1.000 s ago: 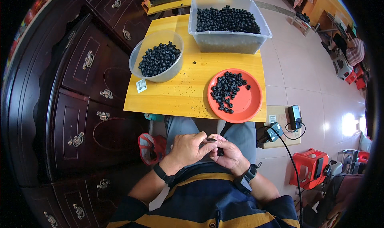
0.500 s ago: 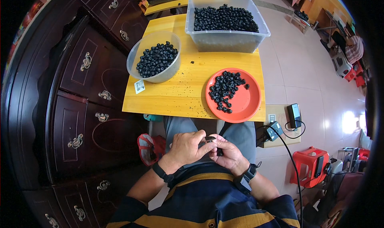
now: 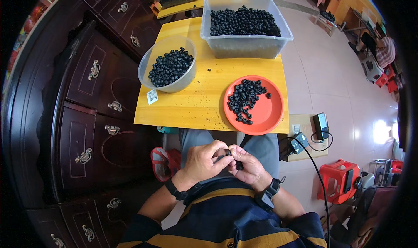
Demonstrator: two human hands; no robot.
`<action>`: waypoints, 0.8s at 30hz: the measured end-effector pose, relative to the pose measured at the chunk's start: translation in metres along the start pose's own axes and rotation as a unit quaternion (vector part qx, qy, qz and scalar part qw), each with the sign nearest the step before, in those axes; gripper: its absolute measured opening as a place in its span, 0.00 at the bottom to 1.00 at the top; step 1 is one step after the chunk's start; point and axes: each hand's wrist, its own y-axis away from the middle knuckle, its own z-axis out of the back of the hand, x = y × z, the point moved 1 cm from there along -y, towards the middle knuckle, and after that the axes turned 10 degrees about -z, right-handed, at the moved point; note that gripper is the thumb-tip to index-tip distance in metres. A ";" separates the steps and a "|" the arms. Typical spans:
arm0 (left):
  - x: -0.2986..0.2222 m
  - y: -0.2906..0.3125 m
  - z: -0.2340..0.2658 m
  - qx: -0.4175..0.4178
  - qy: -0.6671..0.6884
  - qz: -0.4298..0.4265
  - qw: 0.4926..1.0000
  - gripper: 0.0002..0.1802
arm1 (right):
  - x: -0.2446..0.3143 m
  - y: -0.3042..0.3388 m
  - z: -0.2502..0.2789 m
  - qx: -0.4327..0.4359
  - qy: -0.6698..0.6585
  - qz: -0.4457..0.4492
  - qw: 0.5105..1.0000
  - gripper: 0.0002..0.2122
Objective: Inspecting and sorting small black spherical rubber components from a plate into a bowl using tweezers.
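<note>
Both hands meet above my lap, just in front of the table's near edge. My left hand (image 3: 203,161) is closed in a pinch on a small black bead-like piece (image 3: 228,152). Thumb and fingers of my right hand (image 3: 249,166) press against the same piece from the other side. Another dark bit (image 3: 239,165) shows in the curl of my right fingers; its kind is hidden. Beyond the hands, an orange-red plate (image 3: 274,111) holds loose black bead-like pieces (image 3: 244,95) with holes, gathered mostly on its left side.
On the yellow table (image 3: 183,113) stand a round clear tub (image 3: 183,85) and a large clear bin (image 3: 244,48), both holding black pieces. Dark drawers (image 3: 93,130) rise at the left. A power adapter (image 3: 298,142), cables and a red stool (image 3: 337,180) are at the right.
The small black piece between my fingertips has turned, from a flat dark edge to a rounder side. Both hands stay in nearly the same place.
</note>
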 end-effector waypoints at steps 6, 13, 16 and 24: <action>0.007 -0.001 0.001 0.036 -0.008 0.008 0.999 0.12 | 0.000 0.001 -0.002 -0.042 0.019 -0.002 0.999 0.02; 0.007 -0.028 0.031 0.115 -0.109 -0.011 0.987 0.10 | 0.003 -0.003 -0.001 -0.028 0.029 -0.022 0.999 0.04; 0.013 -0.055 0.063 -0.113 -0.065 0.048 0.990 0.13 | 0.006 -0.003 0.007 0.019 0.005 -0.015 1.000 0.09; 0.001 -0.036 0.045 0.009 -0.069 0.022 0.997 0.14 | 0.009 0.000 -0.001 0.039 -0.053 -0.030 0.997 0.19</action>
